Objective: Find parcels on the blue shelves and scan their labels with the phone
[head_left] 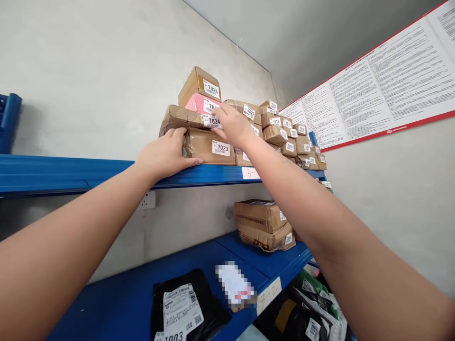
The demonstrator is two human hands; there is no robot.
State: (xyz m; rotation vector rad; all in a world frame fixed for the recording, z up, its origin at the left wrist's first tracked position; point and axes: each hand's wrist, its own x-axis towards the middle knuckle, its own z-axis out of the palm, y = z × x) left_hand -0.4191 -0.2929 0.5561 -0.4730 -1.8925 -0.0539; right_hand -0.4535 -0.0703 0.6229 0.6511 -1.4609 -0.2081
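On the upper shelf, my left hand rests with fingers spread against the left end of a brown carton labelled 7023. Its thumb lies along the carton's lower front edge, by the shelf lip. My right hand touches the front of a flatter carton labelled 7024, which lies on top of 7023. The fingers of that hand are apart and partly cover the label of a pink box above. A carton labelled 7026 tops the stack. Neither palm can be seen.
Several numbered cartons are stacked to the right on the blue upper shelf. Below, two worn cartons, a black parcel bag and a small blurred parcel lie on the lower shelf. More bagged parcels sit underneath.
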